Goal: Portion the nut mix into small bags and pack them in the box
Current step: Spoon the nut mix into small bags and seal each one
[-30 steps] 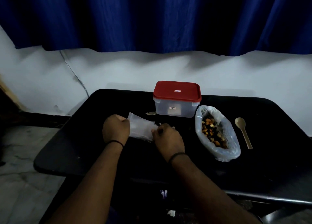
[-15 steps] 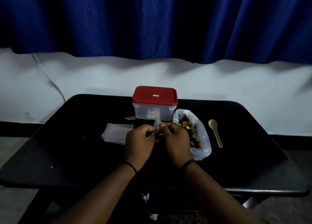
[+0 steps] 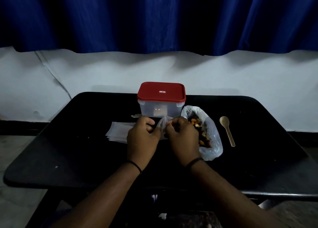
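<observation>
Over the middle of the black table (image 3: 258, 141), my left hand (image 3: 142, 138) and my right hand (image 3: 182, 138) pinch one small clear bag (image 3: 162, 124) between them, fingers on its top edge. A stack of flat clear bags (image 3: 118, 130) lies just left of my left hand. Behind the hands stands the clear plastic box (image 3: 160, 107) with its red lid on. To the right of my right hand, an open plastic bag of nut mix (image 3: 208, 134) lies on the table. A pale spoon (image 3: 227, 131) rests further right.
A small pale scrap (image 3: 136, 115) lies at the box's left foot. A white wall and a blue curtain (image 3: 154, 17) rise behind the table. The floor (image 3: 15, 155) shows at the left, beyond the table's edge.
Both hands left the bag stack and came together at the table's middle with one small bag pinched between them. The bag's mouth now shows more between the fingers. The camera view shifted.
</observation>
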`<state>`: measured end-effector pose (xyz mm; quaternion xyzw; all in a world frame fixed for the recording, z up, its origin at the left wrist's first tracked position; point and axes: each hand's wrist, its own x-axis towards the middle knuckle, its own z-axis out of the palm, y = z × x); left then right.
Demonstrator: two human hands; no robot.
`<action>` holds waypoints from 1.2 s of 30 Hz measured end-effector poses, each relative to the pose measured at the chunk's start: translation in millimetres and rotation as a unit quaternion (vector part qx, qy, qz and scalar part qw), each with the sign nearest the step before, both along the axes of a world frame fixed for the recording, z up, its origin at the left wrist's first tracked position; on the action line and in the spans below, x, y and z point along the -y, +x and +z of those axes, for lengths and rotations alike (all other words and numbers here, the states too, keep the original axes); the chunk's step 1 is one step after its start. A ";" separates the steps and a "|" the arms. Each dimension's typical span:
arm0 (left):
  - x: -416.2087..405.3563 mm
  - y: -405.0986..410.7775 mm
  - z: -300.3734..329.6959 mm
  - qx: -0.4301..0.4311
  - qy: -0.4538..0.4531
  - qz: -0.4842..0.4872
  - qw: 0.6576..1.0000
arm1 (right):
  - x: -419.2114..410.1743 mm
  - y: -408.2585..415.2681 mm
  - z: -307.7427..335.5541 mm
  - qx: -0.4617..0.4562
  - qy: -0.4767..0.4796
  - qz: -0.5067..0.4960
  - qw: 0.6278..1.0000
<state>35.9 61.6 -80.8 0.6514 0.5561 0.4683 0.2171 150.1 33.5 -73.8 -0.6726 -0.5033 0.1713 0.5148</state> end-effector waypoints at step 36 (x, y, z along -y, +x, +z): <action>-6.4 -12.7 1.3 -0.241 0.191 -0.202 0.930 | 0.7 27.0 18.9 0.104 -0.061 0.017 0.993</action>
